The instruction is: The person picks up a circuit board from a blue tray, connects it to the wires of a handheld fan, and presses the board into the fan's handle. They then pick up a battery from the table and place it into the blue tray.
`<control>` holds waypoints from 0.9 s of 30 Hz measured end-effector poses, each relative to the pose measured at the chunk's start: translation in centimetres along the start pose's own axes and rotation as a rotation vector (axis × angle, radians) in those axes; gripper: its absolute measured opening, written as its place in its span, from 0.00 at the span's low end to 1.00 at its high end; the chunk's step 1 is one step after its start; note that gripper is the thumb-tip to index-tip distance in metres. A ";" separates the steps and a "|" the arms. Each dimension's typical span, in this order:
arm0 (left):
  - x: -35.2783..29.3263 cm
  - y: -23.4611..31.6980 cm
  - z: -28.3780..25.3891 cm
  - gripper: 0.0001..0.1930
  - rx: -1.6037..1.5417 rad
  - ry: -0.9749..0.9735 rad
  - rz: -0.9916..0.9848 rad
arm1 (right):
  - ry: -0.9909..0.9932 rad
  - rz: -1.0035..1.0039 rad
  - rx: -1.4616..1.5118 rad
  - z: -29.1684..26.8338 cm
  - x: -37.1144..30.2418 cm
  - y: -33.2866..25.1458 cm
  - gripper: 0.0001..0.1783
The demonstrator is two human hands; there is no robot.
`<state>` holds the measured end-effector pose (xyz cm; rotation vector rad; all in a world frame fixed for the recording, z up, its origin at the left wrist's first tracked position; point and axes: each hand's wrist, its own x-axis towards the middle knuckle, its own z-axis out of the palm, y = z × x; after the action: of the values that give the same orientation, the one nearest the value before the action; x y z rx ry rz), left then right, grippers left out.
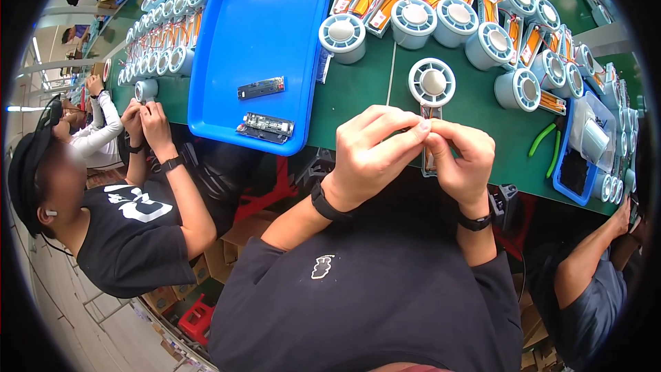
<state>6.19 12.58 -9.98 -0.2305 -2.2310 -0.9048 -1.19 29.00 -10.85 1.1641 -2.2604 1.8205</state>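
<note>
A pale blue handheld fan housing lies on the green table in front of me, round grille head away from me. Its narrow handle runs toward me beneath my hands and is mostly covered by them. My left hand is closed over the handle, thumb and forefinger pinched together. Opposite it, my right hand is pinched too, its fingertips meeting those of the left. Whatever sits between the fingertips is too small or too hidden to name.
A blue tray at left holds dark circuit-board pieces. Several similar fan units with orange-wrapped batteries line the far side. Green-handled pliers lie right, beside a small blue bin. Co-workers sit on both sides.
</note>
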 end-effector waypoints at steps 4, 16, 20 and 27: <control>0.2 0.0 -0.3 0.18 0.074 0.002 0.009 | -0.082 0.106 0.037 -1.4 1.3 -0.6 0.10; -0.7 1.0 -2.4 0.19 -0.002 -0.102 -0.304 | -0.004 -0.292 -0.376 -0.3 1.7 -0.3 0.11; -0.5 1.1 -2.7 0.19 -0.147 -0.144 -0.352 | -0.023 -0.264 -0.025 -0.1 0.7 0.2 0.11; 0.8 0.7 -2.2 0.17 -0.353 -0.180 -0.370 | -0.031 0.116 0.186 -0.8 1.1 -0.8 0.09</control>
<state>7.10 11.54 -7.91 -0.0598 -2.3062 -1.5341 -1.90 29.01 -9.46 1.1132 -2.2601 2.1102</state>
